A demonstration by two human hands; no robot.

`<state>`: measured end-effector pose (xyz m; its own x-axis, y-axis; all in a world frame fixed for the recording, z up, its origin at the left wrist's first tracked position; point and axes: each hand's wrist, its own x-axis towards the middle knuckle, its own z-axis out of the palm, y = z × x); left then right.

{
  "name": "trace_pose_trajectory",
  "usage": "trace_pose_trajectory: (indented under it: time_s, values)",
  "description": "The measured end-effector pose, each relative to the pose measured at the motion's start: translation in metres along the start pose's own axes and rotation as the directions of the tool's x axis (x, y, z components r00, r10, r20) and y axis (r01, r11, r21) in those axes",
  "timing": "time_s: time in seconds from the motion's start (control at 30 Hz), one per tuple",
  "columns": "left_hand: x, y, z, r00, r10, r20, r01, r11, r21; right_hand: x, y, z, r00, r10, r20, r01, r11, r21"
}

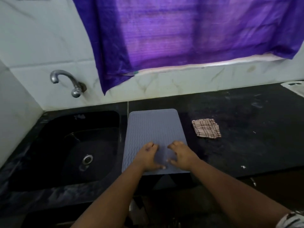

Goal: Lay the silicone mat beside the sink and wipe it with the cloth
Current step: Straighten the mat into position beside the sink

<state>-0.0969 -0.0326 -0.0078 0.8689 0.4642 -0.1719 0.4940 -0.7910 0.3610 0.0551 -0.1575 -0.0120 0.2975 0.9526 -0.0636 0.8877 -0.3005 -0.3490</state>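
A grey-blue ribbed silicone mat (153, 127) lies flat on the black counter just right of the black sink (49, 129). Both hands rest on the mat's near half, fingers spread and pressing down: my left hand (148, 157) toward its left, my right hand (181, 155) toward its right. Neither hand holds anything. A folded beige checked cloth (206, 128) lies on the counter to the right of the mat, apart from it and untouched.
A metal tap (65, 79) juts from the tiled wall above the sink. A purple curtain (189, 33) hangs over the window behind the counter. The black counter (246, 145) stretches right, dusty, with a white object (294, 87) at its far right corner.
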Motion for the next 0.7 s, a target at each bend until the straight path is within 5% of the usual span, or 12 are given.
trace_pose_trajectory:
  time_s: [0.2,0.33,0.53,0.7]
  values:
    - [-0.047,-0.037,-0.001,0.991,-0.085,0.106,0.079,0.995,0.059,-0.010,-0.037,0.036,0.974,0.041,0.221,-0.042,0.999,-0.004]
    - [-0.054,-0.042,0.002,0.992,-0.049,0.117,0.036,0.994,0.105,-0.011,-0.038,0.036,0.972,0.042,0.233,-0.033,0.999,-0.043]
    - [-0.051,-0.033,0.015,0.998,-0.002,0.065,-0.017,0.956,0.292,-0.019,-0.049,0.044,0.975,-0.043,0.217,0.115,0.936,-0.332]
    - [-0.041,-0.045,0.005,0.998,0.059,0.021,-0.062,0.974,0.216,-0.017,-0.057,0.049,0.990,0.052,0.131,0.007,0.910,-0.414]
